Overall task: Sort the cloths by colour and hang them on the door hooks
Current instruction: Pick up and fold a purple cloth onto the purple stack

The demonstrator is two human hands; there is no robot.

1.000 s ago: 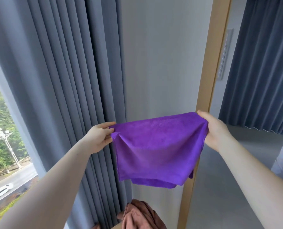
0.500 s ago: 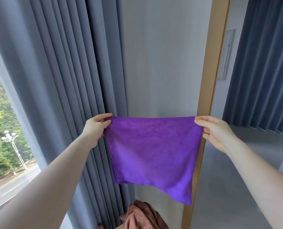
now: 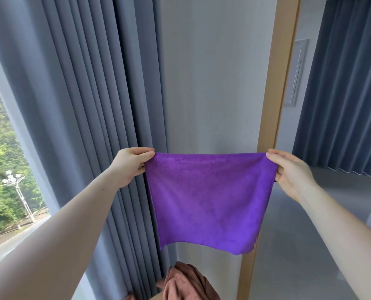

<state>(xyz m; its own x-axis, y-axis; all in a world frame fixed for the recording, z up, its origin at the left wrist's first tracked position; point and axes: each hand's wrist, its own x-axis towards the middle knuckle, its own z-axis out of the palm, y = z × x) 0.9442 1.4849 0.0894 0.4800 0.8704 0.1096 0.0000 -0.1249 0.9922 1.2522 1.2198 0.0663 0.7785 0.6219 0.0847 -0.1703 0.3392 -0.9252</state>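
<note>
Tension looks right: left hand and right hand each pinch a top corner of the purple cloth, so carry that edge level to a hook

Soft daylight from left window; edges bowed.

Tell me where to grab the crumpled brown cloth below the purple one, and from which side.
Pinch the brown cloth at its raised top fold, coming from above: it lies bunched in a heap with that ridge uppermost. The left hand and right hand pinch the purple cloth; free one first.
</note>
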